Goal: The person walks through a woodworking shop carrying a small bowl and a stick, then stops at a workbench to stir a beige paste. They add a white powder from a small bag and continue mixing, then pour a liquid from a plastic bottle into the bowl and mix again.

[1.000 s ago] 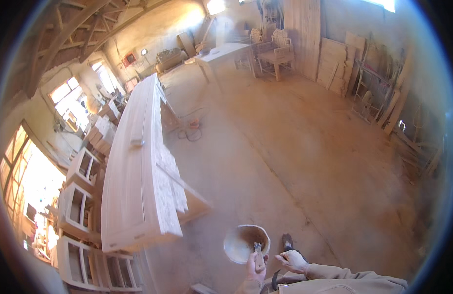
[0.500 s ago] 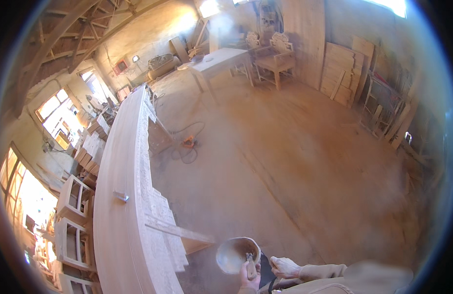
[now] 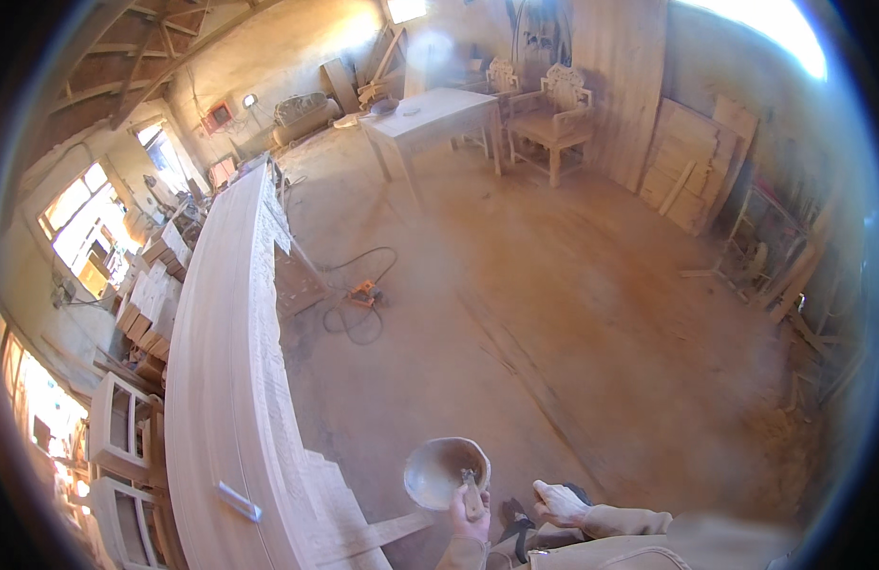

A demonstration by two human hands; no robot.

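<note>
Low in the view, my left hand (image 3: 470, 515) is closed round a wooden-handled tool (image 3: 472, 496). The tool's darker head reaches into a pale round bowl (image 3: 422, 480), whose inside looks dusty or coated. What supports the bowl is hidden. To the right of it my right hand (image 3: 560, 503) is curled, knuckles up, apart from the bowl. Whether it holds anything is hidden; a dark piece shows just behind it. Left of both hands runs a long pale wooden workpiece (image 3: 211, 332) with a carved, stepped edge. A small shiny block (image 3: 238, 502) lies on top of it.
An orange power tool (image 3: 365, 293) with a looped cord lies on the dusty floor. Farther back stand a pale table (image 3: 430, 116) and carved wooden chairs (image 3: 551, 128). Boards (image 3: 686, 166) lean at the right wall. Wooden frames (image 3: 126, 427) line the left side.
The view has shifted, so the workpiece and its small block appear lower and farther left. The bowl and left hand appear higher and farther left; the gap between bowl and right hand is wider.
</note>
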